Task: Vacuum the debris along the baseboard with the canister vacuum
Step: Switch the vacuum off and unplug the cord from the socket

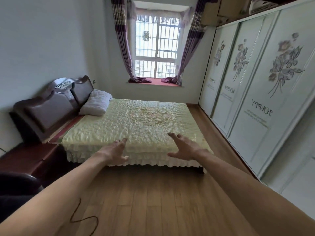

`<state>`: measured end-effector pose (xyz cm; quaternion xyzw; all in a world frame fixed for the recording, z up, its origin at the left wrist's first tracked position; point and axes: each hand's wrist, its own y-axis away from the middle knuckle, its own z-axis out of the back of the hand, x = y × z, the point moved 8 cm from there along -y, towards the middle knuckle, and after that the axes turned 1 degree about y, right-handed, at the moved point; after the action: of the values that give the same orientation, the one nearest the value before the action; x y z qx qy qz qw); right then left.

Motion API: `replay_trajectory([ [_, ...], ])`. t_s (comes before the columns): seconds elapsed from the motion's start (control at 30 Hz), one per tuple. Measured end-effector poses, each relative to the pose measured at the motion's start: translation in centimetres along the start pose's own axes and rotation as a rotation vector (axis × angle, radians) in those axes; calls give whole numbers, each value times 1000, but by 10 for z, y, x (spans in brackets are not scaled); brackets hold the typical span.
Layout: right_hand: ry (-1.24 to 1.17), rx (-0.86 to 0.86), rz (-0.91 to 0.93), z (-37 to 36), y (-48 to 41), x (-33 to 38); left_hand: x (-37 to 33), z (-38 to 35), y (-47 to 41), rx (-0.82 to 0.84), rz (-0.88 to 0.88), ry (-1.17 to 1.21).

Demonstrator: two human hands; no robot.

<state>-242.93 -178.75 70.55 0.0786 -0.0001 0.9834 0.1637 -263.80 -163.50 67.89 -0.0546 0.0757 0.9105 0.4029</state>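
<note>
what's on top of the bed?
A pale quilted bedspread covers the whole top; one white pillow lies at the headboard end. Whatever is under the spread is hidden.

Bed (136,126) with pale-green quilted cover stands on wood floor (153,201). White pillow (96,103) leans against dark headboard (49,109). Floral wardrobe (255,86) at right; purple curtains (122,40) flank barred window (156,53).
</note>
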Motion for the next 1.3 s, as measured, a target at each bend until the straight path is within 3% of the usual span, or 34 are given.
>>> replay_trajectory([
  [0.33, -30, 21, 21, -3, -203, 42, 133, 55, -138, -10, 44, -110],
  [0.8, -5, 12, 156, 4, -423, 63, 210, 76, -293, -24, 112, -119],
  [1.07, -29, 31, 302, 9, -582, 49, 259, 86, -408, -27, 258, -69],
  [1.3, -30, 85, 474, 6, -690, 97, 326, 104, -442, -28, 438, -47],
])
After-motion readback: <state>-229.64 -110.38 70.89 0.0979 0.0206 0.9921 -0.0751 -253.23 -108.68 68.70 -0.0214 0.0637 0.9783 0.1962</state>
